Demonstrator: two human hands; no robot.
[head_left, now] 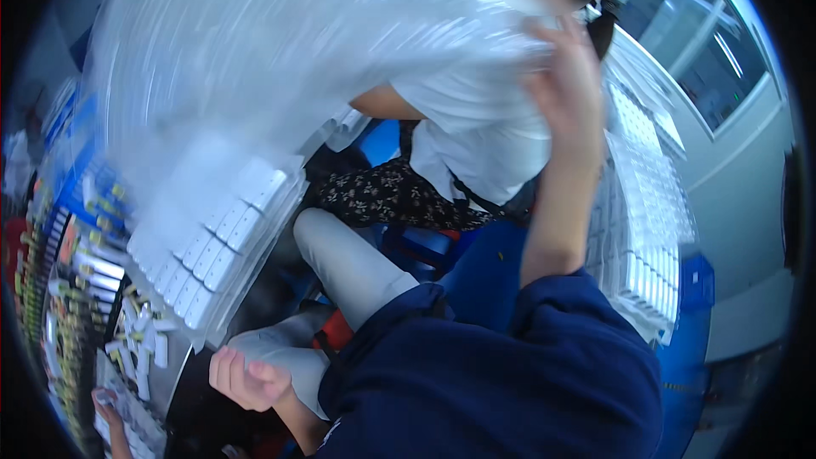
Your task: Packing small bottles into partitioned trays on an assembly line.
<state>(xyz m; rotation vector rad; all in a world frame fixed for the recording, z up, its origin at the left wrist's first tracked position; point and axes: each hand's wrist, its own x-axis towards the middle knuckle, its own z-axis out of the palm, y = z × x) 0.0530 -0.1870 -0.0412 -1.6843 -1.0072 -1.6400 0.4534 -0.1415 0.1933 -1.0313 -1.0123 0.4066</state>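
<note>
My right hand [565,76], raised at the upper right and smeared by motion, grips the edge of a large clear plastic sheet [280,25], perhaps a moulded tray. The sheet is blurred and spreads across the upper left, partly over a stack of clear trays with white rectangular parts [208,268]. Above my thigh at the lower left is my left hand [246,378]. Its fingers are curled in loosely, with nothing visible in them.
A co-worker in a white shirt [484,136] sits close ahead. More loaded trays [642,221] are stacked at the right. White and yellow parts [140,331] crowd the left side, where another person's hand [106,404] shows. A blue crate [697,280] stands far right.
</note>
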